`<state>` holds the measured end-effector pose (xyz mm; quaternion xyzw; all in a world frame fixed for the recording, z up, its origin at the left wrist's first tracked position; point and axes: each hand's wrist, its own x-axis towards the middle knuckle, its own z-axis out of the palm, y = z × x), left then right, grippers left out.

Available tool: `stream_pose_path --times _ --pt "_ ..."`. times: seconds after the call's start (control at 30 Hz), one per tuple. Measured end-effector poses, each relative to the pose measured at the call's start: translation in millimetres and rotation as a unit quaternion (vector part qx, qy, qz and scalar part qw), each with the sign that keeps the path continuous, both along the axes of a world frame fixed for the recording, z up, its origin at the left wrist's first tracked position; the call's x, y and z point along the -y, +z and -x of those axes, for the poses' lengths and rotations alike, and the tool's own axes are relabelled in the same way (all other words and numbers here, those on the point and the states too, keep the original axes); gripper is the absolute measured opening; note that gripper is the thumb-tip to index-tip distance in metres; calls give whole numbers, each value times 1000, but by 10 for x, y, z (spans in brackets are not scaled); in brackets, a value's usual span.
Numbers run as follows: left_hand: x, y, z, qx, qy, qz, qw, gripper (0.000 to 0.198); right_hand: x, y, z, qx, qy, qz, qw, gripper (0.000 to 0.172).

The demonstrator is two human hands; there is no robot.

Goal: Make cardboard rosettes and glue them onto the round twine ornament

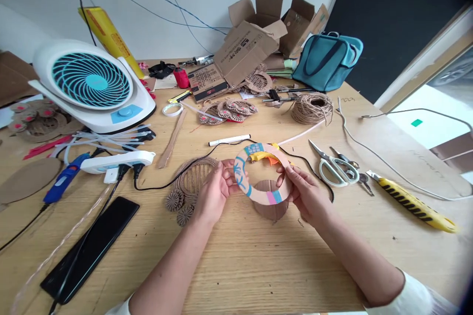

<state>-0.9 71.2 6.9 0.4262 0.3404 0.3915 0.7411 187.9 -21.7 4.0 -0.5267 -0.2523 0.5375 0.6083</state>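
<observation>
Between my two hands, a flat cardboard ring with blue and pink print is raised above the table. My left hand pinches its left edge, and my right hand grips the right edge. Below the ring lies a round cardboard disc. Beside my left hand rests a woven twine piece with small coiled cardboard rosettes. Through the ring's opening shows part of a yellow and orange tool, probably a glue gun, mostly hidden. A capped white marker lies behind the ring.
Scissors and a yellow utility knife lie to the right. A twine coil, cardboard boxes and a teal bag stand behind. At left are a fan, a power strip and a blue glue gun.
</observation>
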Motion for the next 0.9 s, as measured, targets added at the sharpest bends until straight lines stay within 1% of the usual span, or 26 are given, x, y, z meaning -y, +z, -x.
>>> stream_pose_path --times 0.07,0.13,0.2,0.23,0.27,0.3,0.33,0.4,0.5,0.57,0.63,0.7,0.8,0.87,0.9 --pt "0 29 -5 -20 3 -59 998 45 -2 -6 10 -53 6 20 998 37" --pt "22 48 -14 -56 -11 -146 988 46 18 -24 48 -97 56 43 993 36" --pt "40 52 -16 -74 -26 -209 975 32 52 -56 84 -133 119 64 982 36" --pt "42 46 -13 -76 -25 -221 972 24 68 -75 89 -138 152 75 976 38" --pt "39 37 -7 -78 -19 -219 972 19 80 -92 81 -129 178 81 972 40" --pt "31 26 1 -83 -12 -206 975 19 86 -104 60 -107 191 82 972 42" --pt "21 13 9 -88 -10 -187 978 23 85 -109 28 -78 188 75 976 45" --pt "2 -10 20 -99 -13 -149 984 29 67 -90 -54 -28 150 42 987 50" --pt "-4 -22 22 -118 -21 -132 984 32 35 -12 -142 -6 85 -25 996 57" --pt "6 -11 20 -128 -23 -127 983 32 31 34 -144 7 60 -48 997 53" --pt "21 11 23 -125 -26 -123 984 33 35 52 -110 34 40 -47 998 43" --pt "35 37 27 -112 -30 -109 987 36 34 46 -65 59 31 -38 997 38" --pt "47 69 29 -87 -53 -69 992 38 20 45 -63 95 35 -29 994 41" --pt "48 80 26 -77 -59 -55 994 39 21 74 -169 146 40 -36 988 46" --pt "45 83 24 -75 -55 -56 994 38 32 97 -267 194 28 -41 980 48"
